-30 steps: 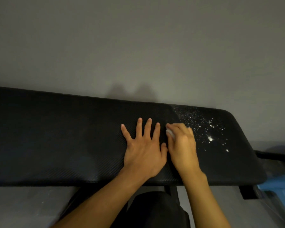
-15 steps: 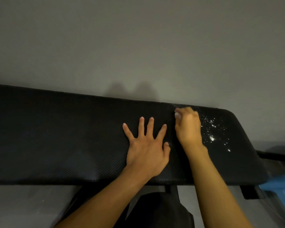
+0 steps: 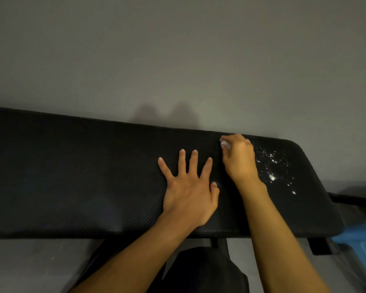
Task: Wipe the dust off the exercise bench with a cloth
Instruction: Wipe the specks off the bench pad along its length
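On the bench (image 3: 72, 176), left hand (image 3: 188, 193) lies splayed flat.

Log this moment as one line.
step: wiping | right hand grips cloth at bench far edge | left hand flat on bench | white dust lies right of cloth

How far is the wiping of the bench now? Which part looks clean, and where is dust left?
Done: the bench from its left end up to the hands looks dark and speck-free. In hand: the right hand grips a small white cloth at the far edge; the left hand lies flat on the pad. Left: white dust specks scattered over the right end.
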The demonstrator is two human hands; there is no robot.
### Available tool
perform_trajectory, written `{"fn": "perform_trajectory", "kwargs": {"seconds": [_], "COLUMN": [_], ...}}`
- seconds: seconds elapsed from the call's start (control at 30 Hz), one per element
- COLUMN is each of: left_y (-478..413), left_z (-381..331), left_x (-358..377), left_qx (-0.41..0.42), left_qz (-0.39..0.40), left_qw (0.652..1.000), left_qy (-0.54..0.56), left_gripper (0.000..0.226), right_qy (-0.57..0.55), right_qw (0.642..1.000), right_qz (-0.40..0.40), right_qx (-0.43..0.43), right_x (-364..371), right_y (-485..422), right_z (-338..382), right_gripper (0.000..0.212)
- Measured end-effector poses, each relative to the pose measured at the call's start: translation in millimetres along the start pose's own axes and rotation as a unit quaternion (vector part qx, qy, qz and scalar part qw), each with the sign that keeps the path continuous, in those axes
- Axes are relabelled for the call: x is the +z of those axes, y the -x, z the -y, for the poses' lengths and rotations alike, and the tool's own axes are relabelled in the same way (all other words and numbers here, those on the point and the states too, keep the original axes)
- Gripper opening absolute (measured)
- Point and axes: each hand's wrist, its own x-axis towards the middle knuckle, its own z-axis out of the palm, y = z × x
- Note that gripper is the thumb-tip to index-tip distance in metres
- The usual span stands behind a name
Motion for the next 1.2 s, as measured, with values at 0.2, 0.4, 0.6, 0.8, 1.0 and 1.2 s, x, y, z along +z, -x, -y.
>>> {"fn": "perform_trajectory", "kwargs": {"seconds": [0.2,0.4,0.6,0.8,1.0,1.2], "left_y": [-1.3,-1.6,-1.4,-2.9,-3.5,-4.8], "left_z": [-1.7,-0.8,-0.7,1.3,1.6,0.9], "left_x": [-2.6,0.4,-3.5,-4.3,-2.0,-3.3], "left_qx": [-0.007,-0.015,-0.008,0.0,0.005,0.019], "left_qz": [0.007,0.007,0.022,0.025,0.006,0.011], "left_qw": [1.0,1.0,1.0,1.0,1.0,0.999], "left_qy": [0.009,0.004,0.007,0.008,0.013,0.025], "left_gripper": [0.071,0.079,0.079,0.077,0.066,0.058], "right_qy": [-0.065,-0.034,-0.059,-0.072,-0.042,-0.049], "right_qw": [0.99,0.992,0.989,0.996,0.998,0.998], "right_qz": [0.049,0.054,0.059,0.004,-0.032,-0.014], "right_qx": [-0.118,-0.104,-0.124,-0.047,0.026,-0.026], "right_x": [-1.9,9.9,-9.3,-32.6,-26.4,-46.7], "right_y": [29.4,-11.3,46.6,163.5,110.7,181.6], "right_z": [15.6,21.7,13.6,12.7,-7.4,-3.2], "right_gripper": [0.028,0.03,0.031,0.034,0.033,0.034]}}
